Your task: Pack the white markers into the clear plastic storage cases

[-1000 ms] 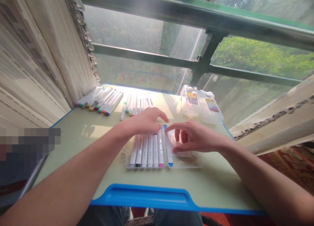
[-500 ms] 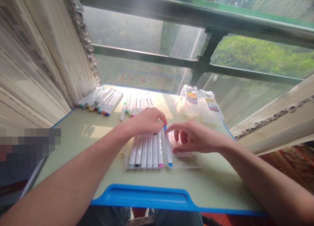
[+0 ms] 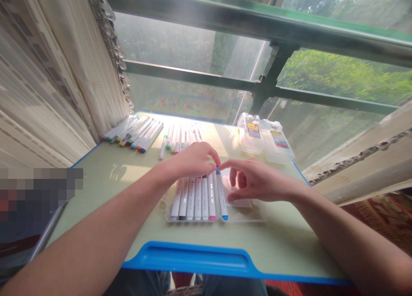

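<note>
Six smooth white markers (image 3: 196,199), slim and straight-sided, lie side by side in the left half of the clear plastic case (image 3: 244,220). Above their far ends, the left hand (image 3: 195,158) is curled, fingertips at the far end of the blue-ended marker (image 3: 222,197); whether they clamp it cannot be determined. That marker lies lengthwise at the inner edge of the case's right half. The right hand (image 3: 257,180) holds thumb and index finger apart, index tip at the same end.

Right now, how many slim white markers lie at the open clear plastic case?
7: six white markers side by side in its left half, one blue-capped marker just right of them. The left hand may hide others.
</note>
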`<state>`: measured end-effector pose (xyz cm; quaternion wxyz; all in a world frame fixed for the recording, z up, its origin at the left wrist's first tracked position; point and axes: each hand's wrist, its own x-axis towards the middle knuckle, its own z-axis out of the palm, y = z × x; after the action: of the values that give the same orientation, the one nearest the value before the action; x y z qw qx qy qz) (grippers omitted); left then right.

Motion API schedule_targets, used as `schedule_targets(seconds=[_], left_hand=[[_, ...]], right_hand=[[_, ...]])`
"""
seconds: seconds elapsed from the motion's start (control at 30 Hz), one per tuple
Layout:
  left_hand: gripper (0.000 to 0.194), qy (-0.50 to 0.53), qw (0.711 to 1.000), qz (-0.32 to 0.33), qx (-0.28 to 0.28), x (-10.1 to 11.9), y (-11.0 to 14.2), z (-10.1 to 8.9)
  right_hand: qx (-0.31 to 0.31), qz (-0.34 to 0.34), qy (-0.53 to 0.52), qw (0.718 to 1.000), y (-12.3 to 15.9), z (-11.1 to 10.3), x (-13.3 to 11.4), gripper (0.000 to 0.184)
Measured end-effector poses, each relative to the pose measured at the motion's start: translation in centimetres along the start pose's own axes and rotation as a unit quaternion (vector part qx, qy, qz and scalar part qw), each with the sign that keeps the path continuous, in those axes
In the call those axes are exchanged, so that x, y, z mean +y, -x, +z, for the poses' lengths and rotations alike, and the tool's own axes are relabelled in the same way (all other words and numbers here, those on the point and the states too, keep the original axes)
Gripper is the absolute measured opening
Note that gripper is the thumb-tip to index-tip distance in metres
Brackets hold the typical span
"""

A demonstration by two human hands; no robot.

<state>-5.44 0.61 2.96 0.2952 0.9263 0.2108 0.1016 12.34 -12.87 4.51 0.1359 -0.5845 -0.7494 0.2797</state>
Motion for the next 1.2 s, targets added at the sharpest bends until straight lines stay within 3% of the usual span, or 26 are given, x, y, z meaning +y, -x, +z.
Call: schedule_targets(seconds=[0.13,0.33,0.43,0.53,0.6,0.77,0.9,1.2], left_hand=[[0.027,-0.016,1.0,0.009,0.014,0.1,0.2,0.1],[0.029,-0.031,0.995,-0.004,0.096,0.1,0.1,-0.2],[0.028,-0.034,0.978,-0.048,0.198,-0.6,0.0,-1.2],[0.027,-0.063,0.938,-0.117,0.32,-2.0,0.0,-2.7],[0.028,-0.093,0.916,-0.159,0.357,-3.1,0.1,-3.6],[0.027,-0.142,0.902,-0.237,0.331,-5.3,0.5,-4.9],[0.028,-0.18,0.893,-0.275,0.307,-5.7,1.0,-5.6],[0.029,-0.212,0.887,-0.357,0.203,-5.5,1.2,-5.5]], right_hand=[[0.01,0.007,0.008,1.0,0.0,0.1,-0.1,0.055],[0.044,0.0,0.015,0.999,-0.2,0.2,0.0,0.038],[0.091,-0.033,0.007,0.995,-0.2,0.3,0.1,0.026],[0.17,-0.063,0.025,0.983,-0.4,0.4,0.4,0.015],[0.221,-0.071,0.043,0.972,-0.7,0.4,0.7,0.015],[0.293,-0.07,0.05,0.952,-1.3,0.6,1.6,0.017],[0.328,-0.067,0.048,0.941,-1.4,0.6,2.0,0.016],[0.319,-0.086,0.053,0.942,-1.5,0.7,1.9,0.015]])
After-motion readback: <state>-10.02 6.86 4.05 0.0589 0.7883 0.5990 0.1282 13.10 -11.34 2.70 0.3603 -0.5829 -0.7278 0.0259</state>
